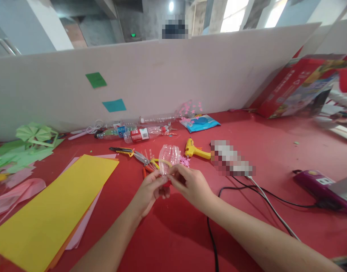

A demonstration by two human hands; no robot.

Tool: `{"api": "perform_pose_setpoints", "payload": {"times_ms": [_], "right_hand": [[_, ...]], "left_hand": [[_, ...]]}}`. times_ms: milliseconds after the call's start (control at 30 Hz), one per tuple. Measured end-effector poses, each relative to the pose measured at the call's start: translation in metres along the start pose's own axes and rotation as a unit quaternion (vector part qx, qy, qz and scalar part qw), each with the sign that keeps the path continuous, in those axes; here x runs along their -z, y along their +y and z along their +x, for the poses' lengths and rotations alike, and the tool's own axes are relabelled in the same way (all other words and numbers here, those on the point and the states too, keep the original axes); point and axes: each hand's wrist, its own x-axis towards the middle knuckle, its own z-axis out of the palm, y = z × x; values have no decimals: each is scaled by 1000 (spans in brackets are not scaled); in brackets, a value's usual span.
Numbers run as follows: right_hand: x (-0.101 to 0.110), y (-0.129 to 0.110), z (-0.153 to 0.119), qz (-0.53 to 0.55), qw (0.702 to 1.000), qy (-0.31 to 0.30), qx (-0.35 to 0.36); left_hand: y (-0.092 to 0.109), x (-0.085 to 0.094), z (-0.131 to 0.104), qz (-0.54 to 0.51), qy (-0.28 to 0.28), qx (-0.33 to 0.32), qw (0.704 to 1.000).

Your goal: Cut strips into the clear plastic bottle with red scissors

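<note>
A clear plastic bottle piece [169, 155], cut into curved strips, stands up between my two hands, with something red at its lower end. My left hand [151, 190] pinches that lower end from the left. From the right, my right hand [190, 185] has its thumb and fingers closed on the same end. Just behind lie scissors [142, 157] and orange-handled pliers, partly hidden by the piece and my left hand. Pink paper stars [185, 161] are beside it, and a yellow glue gun [194, 149] lies to the right.
Yellow paper sheets [60, 204] lie at left, green paper [23, 155] beyond them. Plastic bottles [139, 135] and a blue packet [203, 123] line the white partition [150, 75]. Black cables [211, 234] run at right, near a purple device [317, 187]. A red box [298, 85] stands back right.
</note>
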Motion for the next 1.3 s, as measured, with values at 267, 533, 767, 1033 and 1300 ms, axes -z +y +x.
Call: {"api": "perform_pose_setpoints", "payload": {"times_ms": [267, 533, 767, 1033, 1300], "right_hand": [[4, -1, 0, -16, 998, 24, 48], [2, -2, -3, -13, 993, 38, 108], [-2, -1, -3, -25, 990, 30, 132], [0, 0, -4, -34, 992, 41, 116], [8, -8, -4, 14, 995, 37, 87]], "left_hand": [[6, -4, -4, -36, -22, -4, 999], [6, -8, -3, -53, 24, -20, 998], [3, -4, 0, -63, 17, -25, 998], [5, -5, -2, -78, 3, -7, 997], [6, -4, -2, -83, 15, -4, 996]]}}
